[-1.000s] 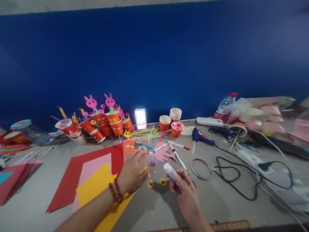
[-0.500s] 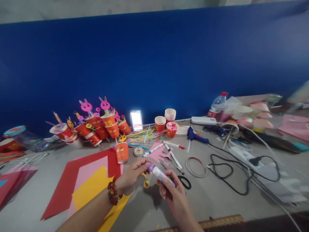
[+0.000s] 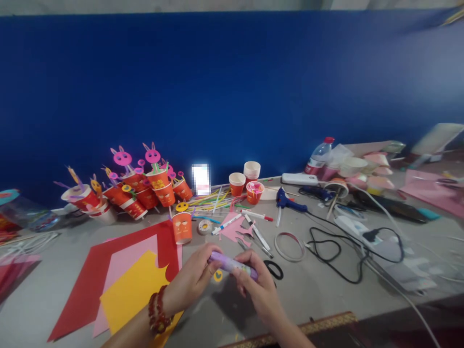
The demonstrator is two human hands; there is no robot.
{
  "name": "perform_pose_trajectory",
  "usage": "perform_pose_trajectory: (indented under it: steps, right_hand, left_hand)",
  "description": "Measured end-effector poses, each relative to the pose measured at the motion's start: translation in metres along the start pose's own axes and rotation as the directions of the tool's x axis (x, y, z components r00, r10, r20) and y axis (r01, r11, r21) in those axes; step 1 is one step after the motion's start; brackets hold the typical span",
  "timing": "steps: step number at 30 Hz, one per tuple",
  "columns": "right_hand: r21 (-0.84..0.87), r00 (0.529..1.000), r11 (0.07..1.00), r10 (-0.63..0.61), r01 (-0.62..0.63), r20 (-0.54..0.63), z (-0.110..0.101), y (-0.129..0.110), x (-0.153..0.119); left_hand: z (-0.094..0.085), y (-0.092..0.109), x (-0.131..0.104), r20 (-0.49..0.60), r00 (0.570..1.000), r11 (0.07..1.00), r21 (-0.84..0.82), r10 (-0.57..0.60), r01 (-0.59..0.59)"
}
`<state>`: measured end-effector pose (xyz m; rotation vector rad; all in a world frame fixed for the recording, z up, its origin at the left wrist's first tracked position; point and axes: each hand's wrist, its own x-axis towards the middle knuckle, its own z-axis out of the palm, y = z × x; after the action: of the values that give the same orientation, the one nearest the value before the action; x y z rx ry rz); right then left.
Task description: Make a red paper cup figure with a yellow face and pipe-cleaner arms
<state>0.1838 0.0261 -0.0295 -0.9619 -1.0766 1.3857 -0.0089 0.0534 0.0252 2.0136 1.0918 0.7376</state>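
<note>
A purple glue stick [image 3: 228,263] is held level above the table between my two hands. My left hand [image 3: 194,278] pinches its left end, and my right hand [image 3: 255,280] wraps round its right end. Just under the stick lies a small yellow disc [image 3: 218,276] with a dark mark. Behind my hands stands an orange paper cup [image 3: 181,228] with a yellow face on top. Yellow [image 3: 134,295], pink and red sheets [image 3: 79,290] overlap to the left of my left hand. Black scissor handles [image 3: 274,269] show beside my right hand.
Decorated cups [image 3: 159,186] crowd the back left. Markers [image 3: 257,234], a tape roll [image 3: 205,227] and pink scraps lie behind my hands. A blue glue gun [image 3: 290,202], black cable [image 3: 326,261], power strip [image 3: 357,229] and bottle [image 3: 321,157] are on the right.
The glue stick's white middle has disappeared from sight as its purple ends came together, and it is now more level. My left hand has moved closer to my right. The view has shifted slightly.
</note>
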Motion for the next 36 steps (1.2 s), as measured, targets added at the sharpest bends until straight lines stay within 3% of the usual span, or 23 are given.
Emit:
perform_pose_trajectory:
  steps: [3,6,8,10,12,14,16,19,27,32,36]
  right_hand:
    - [-0.192,0.986,0.977,-0.057,0.087,0.159,-0.004,-0.004,0.002]
    - [-0.456,0.915,0.843,-0.099,0.286,0.391,-0.013,-0.014,0.008]
    - [-0.53,0.889,0.76,-0.134,0.376,0.438,-0.025,-0.022,0.019]
    - [-0.611,0.926,0.702,-0.211,0.367,0.313,-0.045,-0.029,0.037]
    - [-0.766,0.973,0.612,-0.22,0.197,0.075,-0.07,-0.033,0.06]
    - [-0.866,0.97,0.497,-0.232,0.05,-0.077,-0.095,-0.034,0.08]
    - [-0.897,0.964,0.442,-0.235,-0.007,-0.124,-0.115,-0.031,0.095]
    - [-0.926,0.968,0.374,-0.206,-0.058,-0.144,-0.13,-0.023,0.105]
    - [-0.955,0.966,0.282,-0.206,-0.095,-0.156,-0.131,-0.021,0.099]
    - [-0.939,0.92,0.341,-0.353,-0.045,-0.172,-0.143,-0.029,0.066]
    - [-0.919,0.952,0.388,-0.3,0.061,-0.063,-0.148,-0.029,0.033]
  left_hand:
    - [-0.003,-0.002,-0.004,0.053,0.999,1.0,0.002,-0.004,0.004]
    - [-0.004,-0.006,-0.007,0.052,0.999,1.0,-0.019,0.01,-0.009]
    - [-0.004,-0.009,-0.008,-0.011,1.0,0.997,-0.075,0.022,-0.022]
    - [-0.004,-0.013,-0.008,-0.087,0.996,0.992,-0.123,-0.019,0.008]
    - [-0.005,-0.018,-0.009,-0.138,0.986,0.991,-0.112,-0.092,0.076]
    - [-0.005,-0.023,-0.011,-0.142,0.982,0.992,-0.05,-0.125,0.119]
    - [-0.004,-0.026,-0.016,-0.105,0.99,0.995,0.023,-0.099,0.102]
    - [0.002,-0.029,-0.024,-0.058,0.997,0.991,0.125,-0.042,0.049]
    - [0.036,-0.028,-0.021,0.103,0.995,0.907,0.421,-0.014,-0.031]
    - [0.052,-0.015,-0.003,0.191,0.982,0.838,0.536,-0.008,-0.098]
    - [0.06,-0.016,0.013,0.231,0.973,0.787,0.601,-0.002,-0.141]
